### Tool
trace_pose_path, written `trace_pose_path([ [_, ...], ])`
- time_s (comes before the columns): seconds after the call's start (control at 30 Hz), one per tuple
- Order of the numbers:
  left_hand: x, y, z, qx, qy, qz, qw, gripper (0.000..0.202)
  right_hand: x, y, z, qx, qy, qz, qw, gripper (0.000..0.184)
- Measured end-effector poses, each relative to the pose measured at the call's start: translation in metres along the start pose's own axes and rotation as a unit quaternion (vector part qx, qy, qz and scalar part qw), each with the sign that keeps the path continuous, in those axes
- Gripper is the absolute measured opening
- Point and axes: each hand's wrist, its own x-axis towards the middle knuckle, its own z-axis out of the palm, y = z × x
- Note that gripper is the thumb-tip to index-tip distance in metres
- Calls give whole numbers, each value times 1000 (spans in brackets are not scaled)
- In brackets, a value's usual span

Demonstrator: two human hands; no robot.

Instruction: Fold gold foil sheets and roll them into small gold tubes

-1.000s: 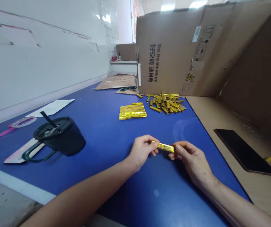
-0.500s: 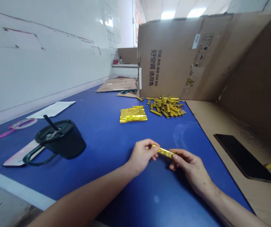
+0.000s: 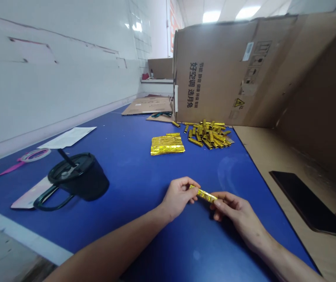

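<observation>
Between my two hands is a small gold foil strip (image 3: 205, 195), slim and shiny, held slightly tilted above the blue table (image 3: 132, 168). My left hand (image 3: 181, 196) pinches its left end with thumb and fingers. At the other end, my right hand (image 3: 232, 207) grips it the same way, its fingertips partly hidden beneath. Farther off lies a flat stack of gold foil pieces (image 3: 167, 145). To the right of that stack is a loose pile of small gold tubes (image 3: 210, 135), several of which show open ends.
On the left stand a dark lidded mug (image 3: 82, 176) with a straw, a pale pink packet (image 3: 34, 194), a tape roll (image 3: 35, 154) and white paper (image 3: 69, 137). A large cardboard box (image 3: 221, 78) rises behind. A black flat slab (image 3: 309, 201) lies on cardboard at right.
The view has shifted slightly, so everything appears a little farther right and lower. Both hands keep hold of the gold foil strip in nearly the same pose.
</observation>
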Motion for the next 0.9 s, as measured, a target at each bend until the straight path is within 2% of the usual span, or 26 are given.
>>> trace_pose_path([
  [0.13, 2, -3, -1, -24, 19, 12, 999, 28, 1, 1, -3, -18, 4, 4, 1000, 27],
  [0.27, 5, -10, -3, -4, 50, 17, 999, 31, 2, 2, -7, 54, 39, 17, 998, 24],
  [0.4, 4, -16, -3, 38, 38, 15, 998, 24, 5, 0, -9, 135, 47, 48, 988, 22],
  [0.57, 0, -15, -1, 75, 31, 9, 997, 17, 15, -9, -12, 145, 37, 77, 986, 18],
  [0.73, 0, -16, 1, 101, 25, 5, 995, 15, 52, -23, -20, 104, 81, 50, 990, 13],
  [0.9, 0, -17, 2, 109, 28, 1, 994, 15, 114, -43, -37, 45, 124, 35, 991, 4],
])
